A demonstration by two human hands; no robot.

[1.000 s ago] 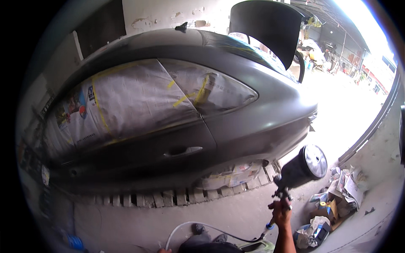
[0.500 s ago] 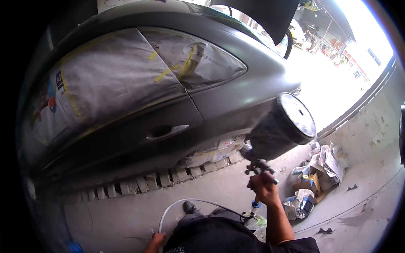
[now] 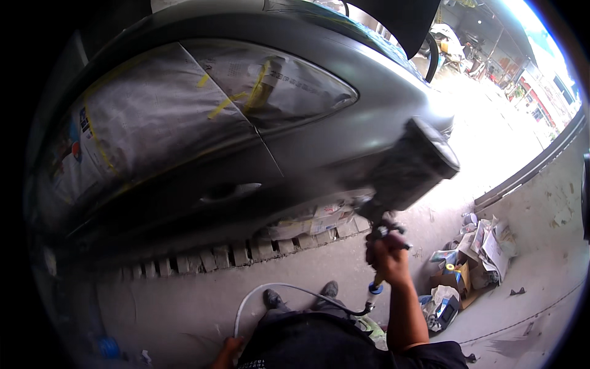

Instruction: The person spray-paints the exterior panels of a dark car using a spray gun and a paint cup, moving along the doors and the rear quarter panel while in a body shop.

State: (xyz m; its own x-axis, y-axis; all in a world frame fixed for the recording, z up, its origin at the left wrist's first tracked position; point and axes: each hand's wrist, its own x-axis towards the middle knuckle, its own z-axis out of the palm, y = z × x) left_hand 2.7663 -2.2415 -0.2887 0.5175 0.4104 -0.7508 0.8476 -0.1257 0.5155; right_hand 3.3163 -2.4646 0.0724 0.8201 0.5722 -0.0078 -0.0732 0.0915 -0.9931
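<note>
My right hand (image 3: pixel 390 258) is wrapped round the handle of a spray gun (image 3: pixel 382 230), raised beside the rear side of a dark grey car (image 3: pixel 313 147). The gun carries a large dark cup (image 3: pixel 413 169) on top, tilted and smeared by motion. Below the grip, a fitting with a blue ring joins a grey air hose (image 3: pixel 264 286). That hose loops past my waist to my left hand (image 3: pixel 231 345), low at the bottom edge, closed round it. Paper (image 3: pixel 153 111) and yellow tape mask the car's side windows; the masked rear wheel (image 3: pixel 313 221) lies left of the gun.
Slatted floor grating (image 3: pixel 215 258) runs under the car's side. Right of me, a heap of boxes and papers (image 3: pixel 476 258) lies by the wall. A blue object (image 3: pixel 109 347) sits on the floor at lower left. A dark panel (image 3: pixel 393 24) juts out at the top.
The car has shifted slightly left in view as I turn or move right. The spray gun stays up at the rear side, its cup tipped further away. Both my feet now show.
</note>
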